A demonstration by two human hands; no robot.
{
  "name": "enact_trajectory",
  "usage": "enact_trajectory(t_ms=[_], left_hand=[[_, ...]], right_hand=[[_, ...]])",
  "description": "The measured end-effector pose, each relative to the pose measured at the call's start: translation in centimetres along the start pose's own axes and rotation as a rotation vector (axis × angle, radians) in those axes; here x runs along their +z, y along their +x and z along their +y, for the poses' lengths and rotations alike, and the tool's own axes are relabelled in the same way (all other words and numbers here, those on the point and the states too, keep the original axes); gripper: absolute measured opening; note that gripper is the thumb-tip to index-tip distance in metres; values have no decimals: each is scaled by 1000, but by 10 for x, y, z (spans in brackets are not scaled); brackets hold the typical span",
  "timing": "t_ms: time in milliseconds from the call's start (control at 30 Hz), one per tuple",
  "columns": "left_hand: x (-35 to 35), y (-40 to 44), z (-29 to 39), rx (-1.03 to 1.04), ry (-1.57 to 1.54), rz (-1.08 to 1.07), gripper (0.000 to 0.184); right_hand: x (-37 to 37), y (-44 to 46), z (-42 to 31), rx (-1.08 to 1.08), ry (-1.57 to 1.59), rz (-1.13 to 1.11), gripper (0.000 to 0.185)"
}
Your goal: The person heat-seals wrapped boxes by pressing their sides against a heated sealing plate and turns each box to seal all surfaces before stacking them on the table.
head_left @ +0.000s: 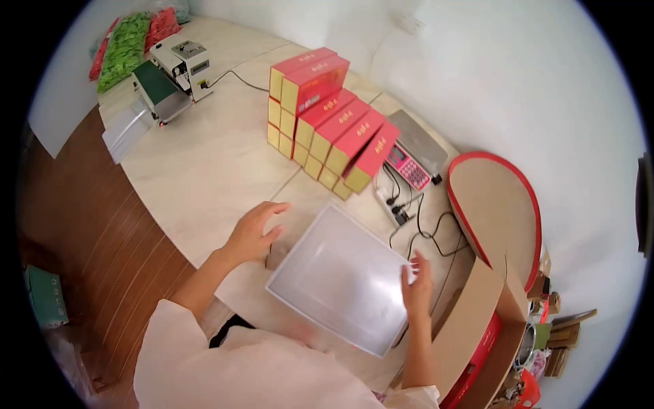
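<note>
standing beyond the silvery tray (340,279), red boxes (338,131) with pale, illegible lettering (346,116)

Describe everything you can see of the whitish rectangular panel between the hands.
The whitish rectangular panel has a smooth, shiny top with bright glare, perhaps plastic or film-covered, and a narrow border. It appears to lie on the table, turned at an angle, close to the person. The right hand is at its right edge, contact unclear; the left hand is open, apart from it. Its depth isn't clear.
</note>
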State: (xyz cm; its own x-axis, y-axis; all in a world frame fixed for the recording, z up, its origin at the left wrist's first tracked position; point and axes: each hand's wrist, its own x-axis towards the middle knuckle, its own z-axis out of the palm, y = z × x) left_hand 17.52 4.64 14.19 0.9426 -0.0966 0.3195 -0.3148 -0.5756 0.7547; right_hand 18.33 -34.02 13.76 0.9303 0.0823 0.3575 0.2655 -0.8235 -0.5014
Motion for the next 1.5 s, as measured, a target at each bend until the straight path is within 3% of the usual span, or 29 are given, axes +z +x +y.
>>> enact_trajectory(t_ms=[133,367,500,567,700,833,900,1033,1100,1133,1200,1300,1400,1433,1500], left_hand=[[-60,69,-80,-29,-54,184,53],[-99,242,-193,38,-52,317,93],[-96,321,-246,19,-105,272,90],[-91,356,-282,-118,-605,220,77],[-102,404,-309,-273,-948,2,80],[-90,423,-301,-351,-1014,-101,78],[-82,429,-294,-492,-1046,-196,78],[-74,442,-297,-476,-1170,-284,75],[-74,443,-291,-418,-1155,-330,75],[-70,443,-292,-420,-1155,-334,75],[-64,441,-290,-321,-1133,-311,77],[-71,421,-270,-418,-1167,-317,79],[-75,389,-245,-389,-1182,-241,80],[-76,375,-239,-323,-1163,-266,83],[-68,339,-218,-8,-995,-72,87]], right_hand=[[103,76,-65,-150,151,-28,57],[242,232,-166,-106,314,7,76],[296,308,-189,-156,288,60,87],[317,334,-194,-120,325,61,91],[353,363,-183,-50,509,10,101],[346,370,-194,40,554,-74,104],[340,375,-189,57,742,-193,98],[344,406,-152,161,975,-183,88],[331,419,-148,391,1167,-80,82],[330,424,-159,394,1167,-77,82],[331,432,-185,623,1160,-185,85],[336,427,-177,596,1213,-159,82],[321,410,-173,579,1211,-169,79],[309,398,-175,573,1193,-159,78],[275,370,-187,534,1175,-152,77]])
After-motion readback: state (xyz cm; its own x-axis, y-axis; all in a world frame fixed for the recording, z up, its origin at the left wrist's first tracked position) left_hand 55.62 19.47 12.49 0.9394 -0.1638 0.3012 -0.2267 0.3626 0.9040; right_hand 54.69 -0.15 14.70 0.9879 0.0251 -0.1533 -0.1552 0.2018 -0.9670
